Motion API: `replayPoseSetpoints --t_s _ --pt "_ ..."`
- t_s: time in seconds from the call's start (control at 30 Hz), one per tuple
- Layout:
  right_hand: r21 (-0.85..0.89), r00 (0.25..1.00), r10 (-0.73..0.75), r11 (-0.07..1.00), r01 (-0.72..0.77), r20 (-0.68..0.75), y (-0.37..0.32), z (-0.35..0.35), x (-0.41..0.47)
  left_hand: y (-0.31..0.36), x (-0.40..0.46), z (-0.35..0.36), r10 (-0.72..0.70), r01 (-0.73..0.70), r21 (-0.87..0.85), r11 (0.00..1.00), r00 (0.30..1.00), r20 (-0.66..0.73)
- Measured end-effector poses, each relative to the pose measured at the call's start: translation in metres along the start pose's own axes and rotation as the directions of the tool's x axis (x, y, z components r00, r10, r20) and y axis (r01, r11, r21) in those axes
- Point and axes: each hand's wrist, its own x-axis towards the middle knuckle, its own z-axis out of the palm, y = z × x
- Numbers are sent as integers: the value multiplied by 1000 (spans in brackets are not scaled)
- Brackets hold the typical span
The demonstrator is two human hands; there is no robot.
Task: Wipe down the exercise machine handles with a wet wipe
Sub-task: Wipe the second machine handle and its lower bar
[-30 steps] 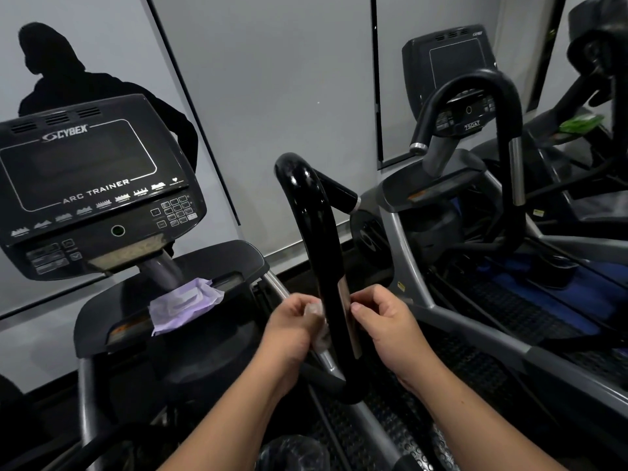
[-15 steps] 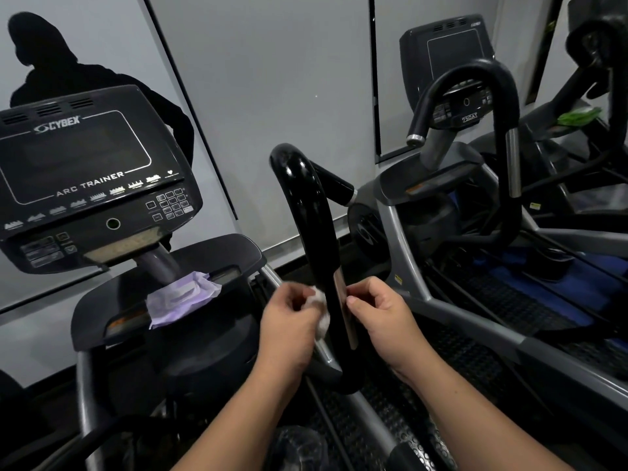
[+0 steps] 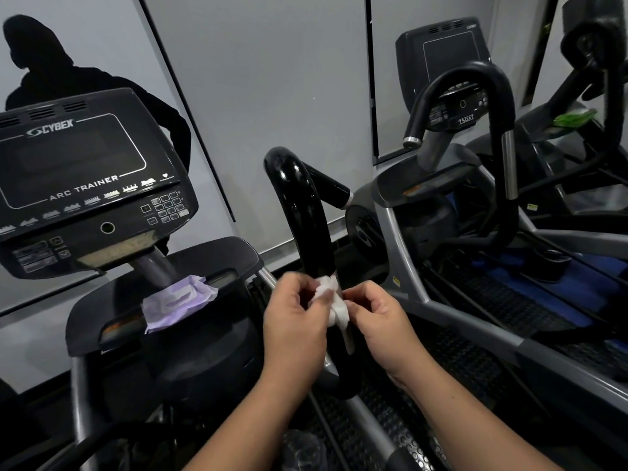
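Both your hands are at the lower part of the glossy black handle (image 3: pixel 302 212), which curves up and over like a hook. Your left hand (image 3: pixel 294 321) pinches a crumpled white wipe (image 3: pixel 331 297) between thumb and fingertips, pressed against the front of the handle. Your right hand (image 3: pixel 380 321) is curled, thumb and forefinger closed on the wipe's other edge; a strip of it hangs down along the bar.

To the left, the console (image 3: pixel 81 185) reads "CYBEX" and "ARC TRAINER". Below it, on the dark shelf (image 3: pixel 224 256), lies a purple wipe packet (image 3: pixel 175 302), flap up.

To the right stands a second machine (image 3: pixel 452 205) with its own looped handle. Something green (image 3: pixel 574 117) rests on a third machine at the far right; blurred, cannot tell what.
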Motion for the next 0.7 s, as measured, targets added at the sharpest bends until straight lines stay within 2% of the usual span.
replayPoseSetpoints --t_s 0.1,0.23,0.3,0.37,0.43,0.53,0.6,0.7 --pt "2 1000 13 1000 -13 7 1 -1 -1 -7 1 1 18 -18 11 1000 1000 -15" --pt "1 1000 -1 1000 1 4 1 -3 -1 -44 -30 9 -186 182 91 979 981 46" --pt "-2 1000 -1 1000 1 13 1 -3 0 -50 -37 10 -231 220 146 965 971 66" --pt "11 1000 -6 1000 6 22 1 -4 0 -41 -31 9 -169 162 153 975 985 35" --pt "9 1000 -16 1000 16 25 1 -6 -1 -26 -22 7 -103 101 92 991 995 7" --pt "-12 999 -35 999 35 31 6 -7 -4 -20 -20 5 -67 66 78 995 998 9" --pt "-16 999 -47 999 48 17 8 -5 -6 -31 -28 6 -115 109 145 983 993 37" --pt "-45 998 -55 997 55 8 9 -4 -8 -52 -40 10 -271 239 260 936 958 92"
